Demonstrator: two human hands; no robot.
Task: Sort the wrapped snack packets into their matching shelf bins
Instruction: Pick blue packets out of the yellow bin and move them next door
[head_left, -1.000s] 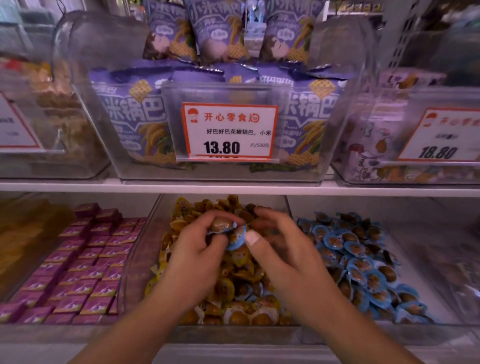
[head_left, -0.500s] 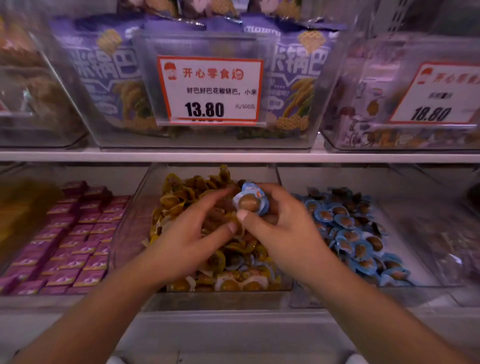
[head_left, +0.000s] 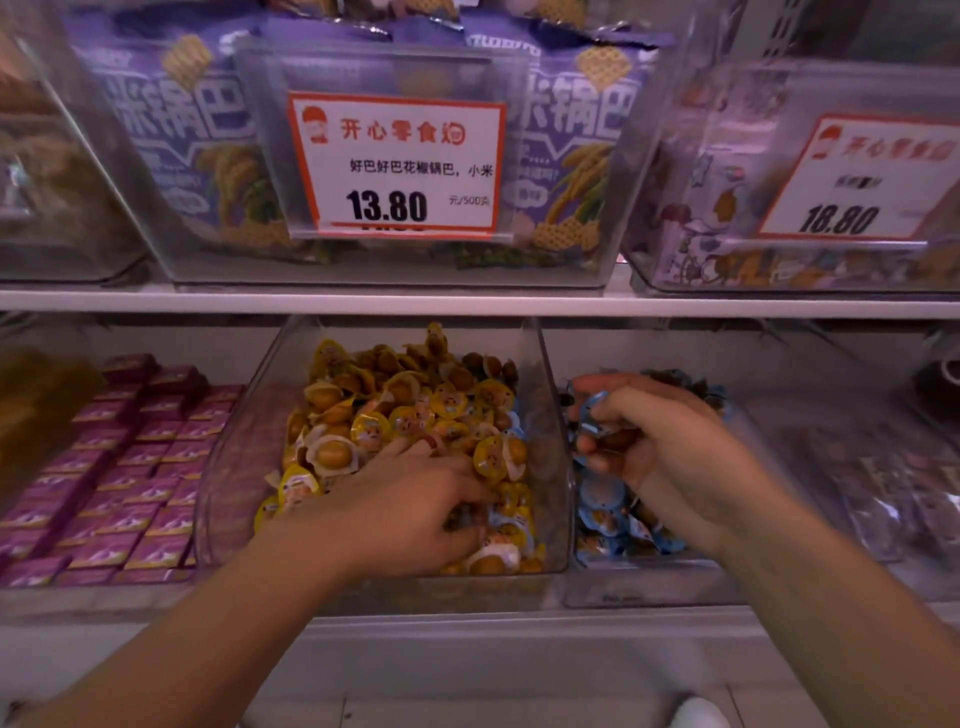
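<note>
From the head camera, the right hand is over the bin on the right. Its fingers are curled round a blue snack packet. The packet is small and round, so it has no long side. It is tipped up on its edge, with its flat face turned to the left. It sits above the pile of blue packets in that bin.

The left hand is down in the middle bin. It lies on the yellow packets, palm down. Its fingertips are tucked in among the packets, so I cannot tell if it is gripping one.

Half a second ago both hands were close together over the middle bin, and the right hand pinched the blue packet up high with its brown middle facing the camera. Now the right hand has gone across to the right bin with the packet, and the left hand has dropped lower into the yellow pile.

The middle bin is clear plastic and heaped with yellow packets, with a few blue ones near its right front corner. To the left, rows of pink boxes lie flat. On the shelf above, a clear bin holds purple snack bags behind a price card that says 13.80. Another price tag to the right says 18.80.
</note>
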